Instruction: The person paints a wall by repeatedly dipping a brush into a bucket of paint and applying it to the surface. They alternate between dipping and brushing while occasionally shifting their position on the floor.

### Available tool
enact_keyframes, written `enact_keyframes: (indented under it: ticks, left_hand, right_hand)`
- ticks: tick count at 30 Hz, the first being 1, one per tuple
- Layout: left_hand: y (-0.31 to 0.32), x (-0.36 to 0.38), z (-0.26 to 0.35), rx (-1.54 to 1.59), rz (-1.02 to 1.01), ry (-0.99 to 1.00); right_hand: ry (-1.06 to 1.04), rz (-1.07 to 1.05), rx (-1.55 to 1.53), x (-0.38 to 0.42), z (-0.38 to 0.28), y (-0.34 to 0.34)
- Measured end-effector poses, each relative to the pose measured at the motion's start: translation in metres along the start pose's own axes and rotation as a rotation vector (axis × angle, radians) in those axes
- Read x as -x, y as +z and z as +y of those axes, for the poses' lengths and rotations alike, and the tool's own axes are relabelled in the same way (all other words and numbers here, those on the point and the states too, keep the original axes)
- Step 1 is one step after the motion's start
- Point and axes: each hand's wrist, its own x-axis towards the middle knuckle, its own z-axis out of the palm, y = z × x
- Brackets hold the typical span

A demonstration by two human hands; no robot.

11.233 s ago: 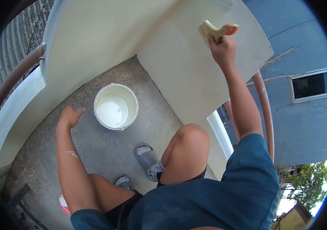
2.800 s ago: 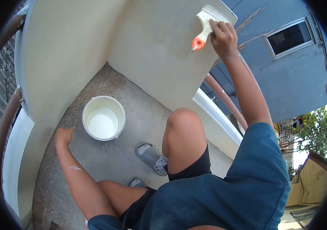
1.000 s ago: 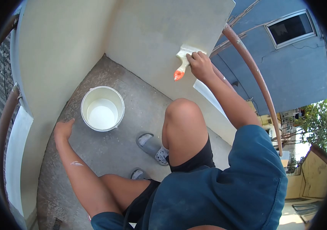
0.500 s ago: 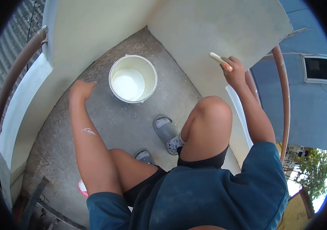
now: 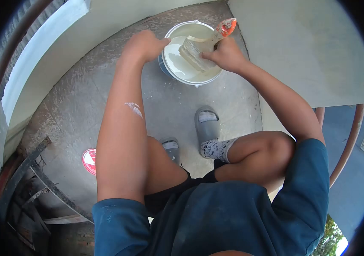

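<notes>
My right hand (image 5: 229,54) grips a wide paintbrush (image 5: 195,53) over the bucket, its orange-tipped handle pointing up and right. The pale bristles hang above the white paint (image 5: 177,64) inside; whether they touch it I cannot tell. My left hand (image 5: 148,45) is at the left rim of the white bucket (image 5: 192,83), thumb stretched to the rim and the other fingers curled, mostly hidden from view. A smear of white paint marks my left forearm.
A low cream wall (image 5: 301,51) stands at the right, and a curved one (image 5: 50,68) at the left. A red and white lid (image 5: 89,161) lies on the floor. Dark metal framing (image 5: 56,192) is at the lower left; brown railings run along both sides.
My right hand has brought the brush from the right wall to above the bucket. My left hand has moved to the bucket's rim. The view has shifted, and the bucket appears higher and farther right.
</notes>
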Motion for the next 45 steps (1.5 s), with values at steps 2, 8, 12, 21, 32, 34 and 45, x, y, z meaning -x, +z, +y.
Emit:
enact_keyframes:
  ticks: [2, 8, 12, 21, 32, 34, 45]
  left_hand:
    - [0.001, 0.001, 0.008, -0.020, -0.037, -0.021]
    - [-0.002, 0.000, 0.002, -0.050, -0.040, -0.050]
    - [-0.005, 0.000, -0.016, -0.076, 0.028, -0.065]
    - [-0.014, 0.006, -0.025, -0.087, -0.014, -0.155]
    - [-0.008, -0.003, -0.016, -0.078, -0.046, -0.123]
    - [-0.005, -0.005, -0.015, -0.104, -0.007, -0.138]
    - [-0.011, -0.004, -0.009, -0.057, -0.039, -0.146]
  right_hand:
    - [0.002, -0.024, 0.128, -0.011, 0.003, 0.021]
    - [-0.083, -0.030, -0.004, -0.022, 0.016, 0.056]
    - [-0.164, 0.007, 0.017, -0.034, 0.024, 0.070]
    - [-0.215, 0.007, 0.016, -0.047, 0.029, 0.080]
    - [-0.145, -0.046, -0.018, -0.037, 0.023, 0.058]
    - [-0.158, -0.078, -0.060, -0.014, 0.004, 0.026]
    - [0.134, 0.059, -1.006, 0.051, 0.036, -0.056]
